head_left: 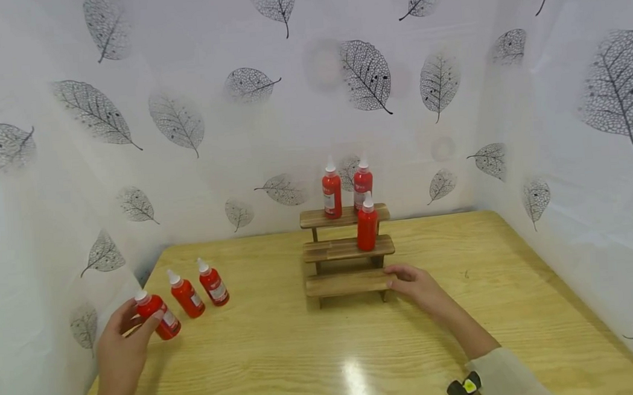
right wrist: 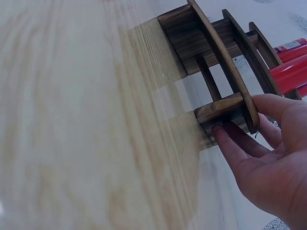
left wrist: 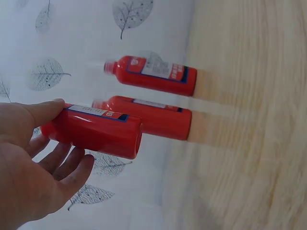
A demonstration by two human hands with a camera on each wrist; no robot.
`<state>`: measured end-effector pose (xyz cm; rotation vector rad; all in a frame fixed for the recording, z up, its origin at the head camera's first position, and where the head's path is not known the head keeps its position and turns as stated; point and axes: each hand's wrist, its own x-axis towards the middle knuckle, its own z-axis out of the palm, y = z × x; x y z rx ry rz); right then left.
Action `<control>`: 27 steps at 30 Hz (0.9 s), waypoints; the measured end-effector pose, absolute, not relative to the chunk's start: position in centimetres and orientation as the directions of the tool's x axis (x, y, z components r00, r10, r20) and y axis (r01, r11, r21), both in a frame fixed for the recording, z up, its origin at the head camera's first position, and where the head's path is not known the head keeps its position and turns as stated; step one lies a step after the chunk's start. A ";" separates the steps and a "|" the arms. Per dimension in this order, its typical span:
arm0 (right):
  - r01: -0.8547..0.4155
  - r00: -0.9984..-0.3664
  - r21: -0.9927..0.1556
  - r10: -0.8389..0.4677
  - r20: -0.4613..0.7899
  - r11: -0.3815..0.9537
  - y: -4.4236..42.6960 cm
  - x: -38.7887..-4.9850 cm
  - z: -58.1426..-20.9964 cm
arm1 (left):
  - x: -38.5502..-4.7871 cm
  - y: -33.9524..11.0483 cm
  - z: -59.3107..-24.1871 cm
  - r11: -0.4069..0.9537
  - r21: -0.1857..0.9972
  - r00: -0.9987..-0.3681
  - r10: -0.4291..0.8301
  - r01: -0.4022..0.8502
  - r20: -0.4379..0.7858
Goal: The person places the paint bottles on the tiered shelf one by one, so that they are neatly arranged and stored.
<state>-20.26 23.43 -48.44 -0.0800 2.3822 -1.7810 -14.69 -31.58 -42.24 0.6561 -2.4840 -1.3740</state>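
My left hand grips a red squeeze bottle with a white pointed cap, thumb on one side and fingers on the other. In the left wrist view this bottle looks lifted off the table. Beside it stand two more red bottles, a middle one and a right one. My right hand pinches the right end of the lowest step of a three-tier wooden stand; the right wrist view shows fingers beneath the board. Two red bottles stand on the top tier, and another on the middle tier's right.
The stand is on a light wooden table, towards its back edge. White sheeting with a leaf print encloses the back and both sides. A black band with a yellow patch is at the right sleeve.
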 end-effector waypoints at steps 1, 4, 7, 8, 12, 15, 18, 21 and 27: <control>0.055 -0.985 -0.956 -0.144 -0.100 0.287 23.4 -20.3 -48.4 | -14.6 -31.4 -42.1 0.462 0.847 -0.875 -0.484 -0.265 -0.010; 0.058 -0.984 -0.956 -0.143 -0.103 0.287 23.4 -20.2 -48.4 | -14.2 -30.6 -41.4 0.464 0.852 -0.880 -0.474 -0.244 0.006; 0.058 -0.984 -0.957 -0.143 -0.102 0.283 23.4 -20.2 -48.4 | -14.0 -29.3 -40.6 0.445 0.868 -0.891 -0.454 -0.220 0.007; 0.059 -0.985 -0.958 -0.142 -0.103 0.281 23.4 -20.2 -48.4 | -13.9 -28.9 -40.4 0.440 0.873 -0.895 -0.446 -0.209 0.011; 0.054 -0.984 -0.959 -0.147 -0.098 0.278 23.4 -20.2 -48.4 | -14.1 -27.2 -39.9 0.402 0.910 -0.920 -0.387 -0.103 0.067; 0.053 -0.985 -0.958 -0.145 -0.098 0.282 23.4 -20.2 -48.3 | -14.5 -26.1 -39.8 0.365 0.931 -0.940 -0.324 -0.022 0.105; 0.057 -0.984 -0.956 -0.143 -0.102 0.286 23.4 -20.2 -48.3 | -14.8 -25.0 -39.7 0.359 0.933 -0.958 -0.263 0.015 0.116; 0.061 -0.984 -0.957 -0.146 -0.105 0.283 23.4 -20.2 -48.3 | -15.1 -23.9 -39.6 0.369 0.928 -0.971 -0.201 0.046 0.128; 0.052 -0.984 -0.956 -0.149 -0.098 0.288 23.4 -20.2 -48.3 | -16.0 -21.7 -39.5 0.355 0.931 -0.988 -0.096 0.083 0.125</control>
